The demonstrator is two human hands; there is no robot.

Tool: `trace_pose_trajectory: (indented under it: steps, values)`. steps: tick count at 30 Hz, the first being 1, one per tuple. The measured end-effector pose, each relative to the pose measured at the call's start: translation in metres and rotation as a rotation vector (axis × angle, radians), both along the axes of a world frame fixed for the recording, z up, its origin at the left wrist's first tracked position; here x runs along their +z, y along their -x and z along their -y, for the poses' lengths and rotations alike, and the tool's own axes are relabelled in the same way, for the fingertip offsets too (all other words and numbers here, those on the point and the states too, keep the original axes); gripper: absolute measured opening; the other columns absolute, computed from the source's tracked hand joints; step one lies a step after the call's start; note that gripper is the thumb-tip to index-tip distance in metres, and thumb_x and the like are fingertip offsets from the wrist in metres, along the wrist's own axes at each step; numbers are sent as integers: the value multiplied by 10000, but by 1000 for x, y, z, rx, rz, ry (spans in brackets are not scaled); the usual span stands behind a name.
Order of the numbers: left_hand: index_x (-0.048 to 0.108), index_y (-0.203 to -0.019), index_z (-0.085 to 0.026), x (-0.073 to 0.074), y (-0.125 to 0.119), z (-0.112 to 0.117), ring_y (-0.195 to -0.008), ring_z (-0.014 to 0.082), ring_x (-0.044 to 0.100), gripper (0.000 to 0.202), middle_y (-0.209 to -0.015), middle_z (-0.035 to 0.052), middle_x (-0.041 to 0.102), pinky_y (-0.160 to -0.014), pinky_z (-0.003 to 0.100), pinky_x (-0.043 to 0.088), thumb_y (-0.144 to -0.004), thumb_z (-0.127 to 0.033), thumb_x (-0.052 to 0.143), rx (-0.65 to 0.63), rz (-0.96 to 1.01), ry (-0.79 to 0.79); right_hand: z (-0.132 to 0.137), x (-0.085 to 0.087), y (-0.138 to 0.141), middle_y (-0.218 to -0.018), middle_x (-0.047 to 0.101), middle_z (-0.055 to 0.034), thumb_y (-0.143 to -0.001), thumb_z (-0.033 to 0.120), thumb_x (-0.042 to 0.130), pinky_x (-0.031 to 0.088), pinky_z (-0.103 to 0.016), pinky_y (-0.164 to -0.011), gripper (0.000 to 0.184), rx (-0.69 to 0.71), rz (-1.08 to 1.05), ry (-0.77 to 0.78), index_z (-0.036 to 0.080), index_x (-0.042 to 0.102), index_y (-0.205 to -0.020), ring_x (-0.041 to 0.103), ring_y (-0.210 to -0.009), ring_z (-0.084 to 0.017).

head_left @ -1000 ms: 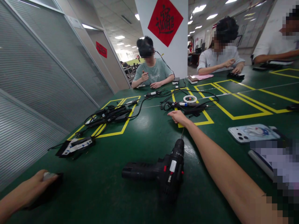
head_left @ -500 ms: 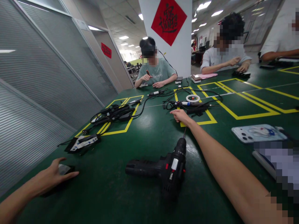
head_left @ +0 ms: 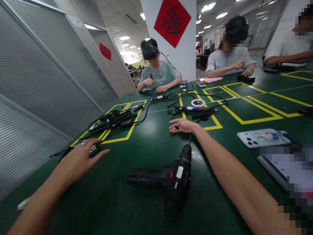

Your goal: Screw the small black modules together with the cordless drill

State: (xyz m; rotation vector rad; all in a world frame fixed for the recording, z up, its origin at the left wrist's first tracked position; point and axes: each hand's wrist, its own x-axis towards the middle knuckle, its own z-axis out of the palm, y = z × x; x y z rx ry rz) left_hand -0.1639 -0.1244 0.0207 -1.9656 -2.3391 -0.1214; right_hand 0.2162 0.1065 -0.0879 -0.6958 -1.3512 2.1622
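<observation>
My left hand reaches over the left side of the green table. Its thumb is spread away from the fingers, which lie over a dark item with white and blue markings; the hand partly hides it. My right hand is just beyond the tip of a black cordless drill. A small black piece shows between its thumb and fingers, too small to name. The drill lies on its side, its bit pointing away from me, below my right forearm.
Bundled black cables lie at the left within yellow tape. More cables and a white ring lie beyond my right hand. A phone rests at the right. Co-workers sit across the table, one holding a red-handled tool.
My left hand has moved forward and right, away from a dark object, to the item with white and blue markings. My right hand has drawn slightly nearer, a small black piece now showing in it.
</observation>
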Motion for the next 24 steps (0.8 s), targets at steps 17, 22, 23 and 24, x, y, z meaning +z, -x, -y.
trace_pose_trajectory:
  steps: [17,22,23,24]
  values:
    - [621,-995,-198,-72,-243,-171,-911,217,575,368,-1044,93,574,-725,294,442,-787,-496,562,-580,-113,-76,-4,-10,-1,-751,637,-29,-751,-54,419,529,-234,-527,514,-91,-136,-24,131,448,-1230,641,-654,-138]
    - [647,-936,-188,-71,-244,-165,-912,206,558,293,-995,87,578,-737,286,432,-827,-428,520,-549,-54,-138,-4,-10,1,-780,648,-29,-711,-48,438,538,-226,-607,454,-12,-166,-39,134,541,-1114,633,-680,-117]
    - [651,-932,-182,-72,-246,-164,-908,205,557,289,-988,89,579,-736,283,431,-825,-419,525,-537,-36,-140,-4,-10,1,-767,647,-26,-711,-39,443,536,-224,-605,430,-6,-154,-40,136,556,-1087,628,-661,-113]
    - [653,-940,-179,-73,-247,-163,-900,203,557,282,-981,89,581,-733,280,430,-821,-403,533,-525,-14,-144,-4,-11,1,-752,646,-23,-714,-27,448,534,-223,-597,401,-5,-138,-44,138,569,-1059,620,-636,-109]
